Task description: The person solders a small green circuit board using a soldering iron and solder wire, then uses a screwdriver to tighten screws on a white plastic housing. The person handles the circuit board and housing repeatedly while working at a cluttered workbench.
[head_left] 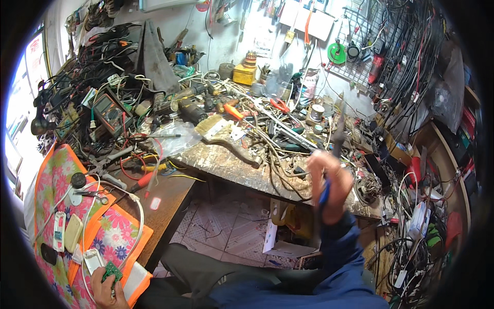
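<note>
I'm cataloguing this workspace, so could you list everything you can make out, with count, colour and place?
Workbench: 1, worn brown, centre
Side table: 1, brown, lower left
Flowered cloth: at least 1, pink and orange, far left
Case: 1, white, lower left
Circuit board: 1, green, lower left
Meter: 1, grey and orange, left
Wires: many, mostly black, upper left and right
Brush: 1, tan, mid-bench
Yellow box: 1, yellow, bench back
Reel: 1, green, upper right
Floor tiles: several, pale, below the workbench
Small clutter: uncountable
Trousers: 1 pair, dark, lower centre
Sleeve: 1, blue, lower right
Left hand: 1, bare, holding the circuit board
Right hand: 1, bare, blurred, right of centre
</note>
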Available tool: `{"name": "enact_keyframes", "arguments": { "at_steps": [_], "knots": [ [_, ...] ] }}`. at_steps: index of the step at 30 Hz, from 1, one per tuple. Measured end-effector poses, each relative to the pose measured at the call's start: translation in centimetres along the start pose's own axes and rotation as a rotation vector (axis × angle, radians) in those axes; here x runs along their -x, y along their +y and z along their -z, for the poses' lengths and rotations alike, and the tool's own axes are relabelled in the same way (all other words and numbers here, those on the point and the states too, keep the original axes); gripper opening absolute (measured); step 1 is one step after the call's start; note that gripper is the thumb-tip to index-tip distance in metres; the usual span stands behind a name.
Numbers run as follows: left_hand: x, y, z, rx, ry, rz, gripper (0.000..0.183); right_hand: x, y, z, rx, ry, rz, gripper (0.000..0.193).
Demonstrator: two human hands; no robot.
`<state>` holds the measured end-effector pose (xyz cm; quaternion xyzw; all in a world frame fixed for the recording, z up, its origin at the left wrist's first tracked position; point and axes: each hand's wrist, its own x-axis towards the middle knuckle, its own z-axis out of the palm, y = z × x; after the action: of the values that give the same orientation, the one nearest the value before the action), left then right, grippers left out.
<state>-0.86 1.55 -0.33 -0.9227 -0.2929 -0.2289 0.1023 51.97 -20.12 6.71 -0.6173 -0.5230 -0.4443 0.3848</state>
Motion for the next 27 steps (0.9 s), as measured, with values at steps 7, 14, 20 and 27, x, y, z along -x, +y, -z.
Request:
{"name": "enact_keyframes", "arguments": {
  "at_steps": [7,14,20,27],
  "knots": [
    [0.3,0.1,0.5,-0.025,0.012,0.026,0.024,-7.4,19.5,-2.4,0.510,-0.200,-0.132,0.029],
    [-1.0,2.3,0.5,0.289,0.109,0.419,0.025,0.7,37.4,-5.5,0.538,-0.543,-0.056,0.059],
    [-0.7,1.3,0.7,0.287,0.175,0.312,0.022,2.7,48.1,-6.6,0.446,-0.639,-0.154,0.062],
    [0.3,2.4,1.4,0.246,0.195,0.335,0.026,1.8,45.1,-12.3,0.401,-0.647,-0.248,0.044]
  ]
}}
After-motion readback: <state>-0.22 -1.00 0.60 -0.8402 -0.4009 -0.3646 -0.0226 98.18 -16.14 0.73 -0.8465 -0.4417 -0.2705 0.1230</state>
